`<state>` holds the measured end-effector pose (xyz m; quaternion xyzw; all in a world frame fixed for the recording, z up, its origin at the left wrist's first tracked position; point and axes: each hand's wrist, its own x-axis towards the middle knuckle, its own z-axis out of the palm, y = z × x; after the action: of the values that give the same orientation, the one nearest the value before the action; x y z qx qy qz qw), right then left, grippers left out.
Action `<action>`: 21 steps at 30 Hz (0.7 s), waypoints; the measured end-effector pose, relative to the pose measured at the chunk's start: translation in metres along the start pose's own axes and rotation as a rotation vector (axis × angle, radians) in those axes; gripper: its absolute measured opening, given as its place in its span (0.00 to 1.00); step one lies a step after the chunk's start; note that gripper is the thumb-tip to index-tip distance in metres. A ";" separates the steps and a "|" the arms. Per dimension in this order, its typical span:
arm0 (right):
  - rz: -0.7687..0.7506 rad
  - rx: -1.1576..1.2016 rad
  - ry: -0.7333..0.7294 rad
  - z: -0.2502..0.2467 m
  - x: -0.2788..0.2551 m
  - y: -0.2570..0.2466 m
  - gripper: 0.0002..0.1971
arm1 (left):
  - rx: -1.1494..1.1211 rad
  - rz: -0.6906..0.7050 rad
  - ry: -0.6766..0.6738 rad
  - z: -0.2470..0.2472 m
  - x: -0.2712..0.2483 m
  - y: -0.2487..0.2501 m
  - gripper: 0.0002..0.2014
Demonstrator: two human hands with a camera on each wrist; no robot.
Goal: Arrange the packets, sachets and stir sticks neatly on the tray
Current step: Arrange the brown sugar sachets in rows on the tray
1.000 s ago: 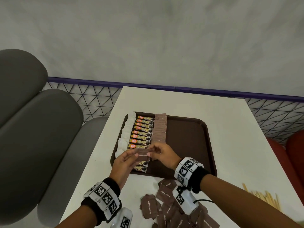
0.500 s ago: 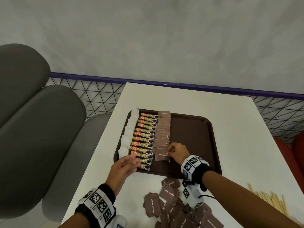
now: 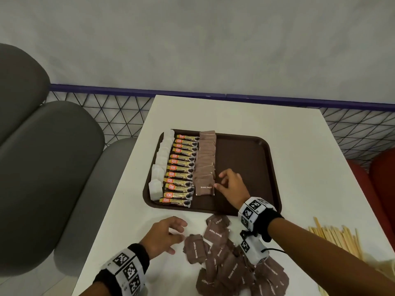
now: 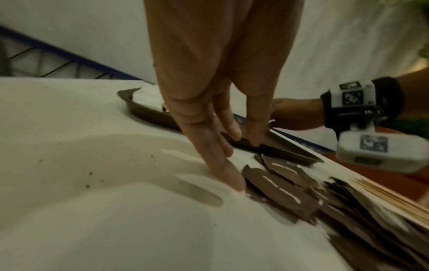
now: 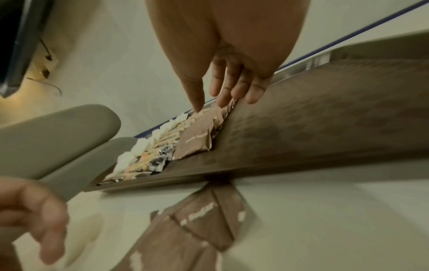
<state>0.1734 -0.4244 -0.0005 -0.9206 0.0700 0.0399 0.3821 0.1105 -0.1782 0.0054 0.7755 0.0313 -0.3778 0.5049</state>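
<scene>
The brown tray (image 3: 245, 163) holds three neat columns: white sachets (image 3: 162, 159), coffee stick packets (image 3: 183, 167) and brown sugar sachets (image 3: 206, 159). My right hand (image 3: 229, 182) is over the tray, its straight fingers (image 5: 232, 88) touching the right edge of the brown sugar column (image 5: 197, 141) near the frontmost sachet (image 3: 204, 188). My left hand (image 3: 171, 231) hovers open over the table in front of the tray, its fingertips (image 4: 223, 165) right beside the loose brown sugar sachets (image 3: 226, 263). Neither hand holds anything.
Wooden stir sticks (image 3: 337, 238) lie in a bundle on the white table (image 3: 299, 167) at the near right. The tray's right half is bare. Grey seats (image 3: 53, 167) stand to the left, red seats (image 3: 380, 178) to the right, a mesh rail behind.
My right hand laid a brown sugar sachet at the near end of its column and released it. My left hand drew back from the tray to the table beside the loose pile.
</scene>
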 end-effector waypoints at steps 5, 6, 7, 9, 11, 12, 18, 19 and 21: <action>-0.053 0.067 -0.242 -0.031 -0.049 0.014 0.08 | 0.263 0.019 -0.087 0.022 -0.012 -0.007 0.28; -0.044 0.040 -0.325 -0.036 -0.061 0.017 0.08 | 0.296 0.035 -0.082 0.027 -0.014 -0.008 0.33; -0.036 0.001 -0.405 -0.041 -0.074 0.021 0.09 | 0.336 0.055 -0.077 0.031 -0.015 -0.010 0.38; -0.035 -0.112 -0.520 -0.048 -0.097 0.031 0.18 | 0.407 0.108 -0.080 0.041 -0.019 -0.013 0.48; -0.006 -0.268 -0.571 -0.053 -0.117 0.043 0.37 | 0.442 0.147 -0.083 0.052 -0.022 -0.014 0.55; 0.027 -0.356 -0.581 -0.054 -0.126 0.049 0.45 | 0.458 0.159 -0.080 0.056 -0.023 -0.014 0.56; 0.135 -0.467 -0.484 -0.041 -0.149 0.057 0.48 | 0.530 0.185 -0.037 0.075 -0.019 -0.011 0.56; 0.141 -0.436 -0.468 -0.037 -0.148 0.055 0.46 | 0.544 0.207 -0.022 0.078 -0.018 -0.011 0.52; 0.144 -0.379 -0.451 -0.031 -0.143 0.049 0.40 | 0.556 0.248 0.000 0.080 -0.016 -0.009 0.44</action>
<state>0.0254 -0.4662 0.0050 -0.9361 0.0399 0.2826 0.2054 0.0507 -0.2326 -0.0080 0.8819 -0.1684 -0.3071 0.3155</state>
